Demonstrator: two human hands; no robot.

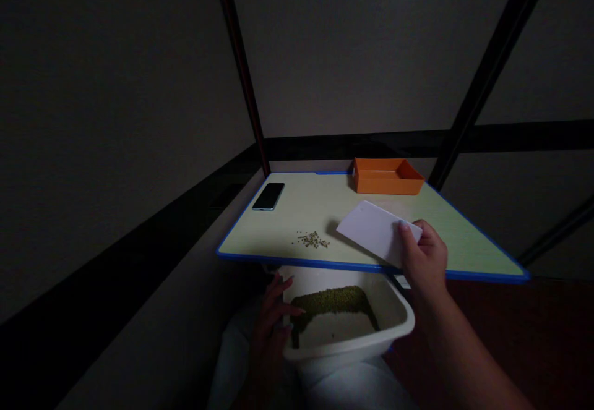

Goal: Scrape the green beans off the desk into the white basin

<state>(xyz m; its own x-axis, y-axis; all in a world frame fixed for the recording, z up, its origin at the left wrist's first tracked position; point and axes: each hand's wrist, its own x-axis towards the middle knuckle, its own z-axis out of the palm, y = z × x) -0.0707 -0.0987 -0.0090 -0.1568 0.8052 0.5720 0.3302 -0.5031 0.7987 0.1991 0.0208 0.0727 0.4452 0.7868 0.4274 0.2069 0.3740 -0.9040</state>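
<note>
My right hand (423,255) grips a flat white card (374,230) and holds it tilted just above the pale table top (297,212). A small heap of green beans (314,240) lies on the table to the left of the card. My left hand (273,317) holds the left rim of a white tub (394,311) below the table's near edge. The tub rests on my lap and contains a pile of green beans (331,303).
An orange tray (387,177) stands at the table's far edge. A dark phone (268,196) lies flat near the far left corner. The table has a blue rim (482,275). Dark slanted frame bars rise behind it.
</note>
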